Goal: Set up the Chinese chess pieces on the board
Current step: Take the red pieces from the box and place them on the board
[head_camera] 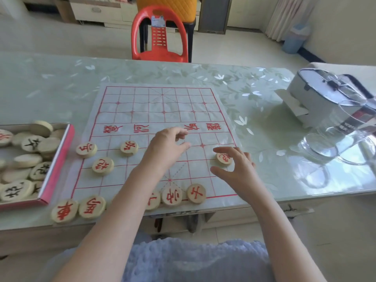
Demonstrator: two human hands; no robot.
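- Piece [223, 160]: pale wooden disc with a red character, lying on the right of the board [160, 110], near half.
- Probably light, stiff and smooth; pinch it by the rim. The board is a thin sheet and may slide.
- Right hand [239, 171]: arched over the piece, fingers spread, thumb off the rim.
- Left hand [166, 148]: near the board's centre, loosely curled, empty.

One head view looks down and forward, seemingly close above the board [158, 119].
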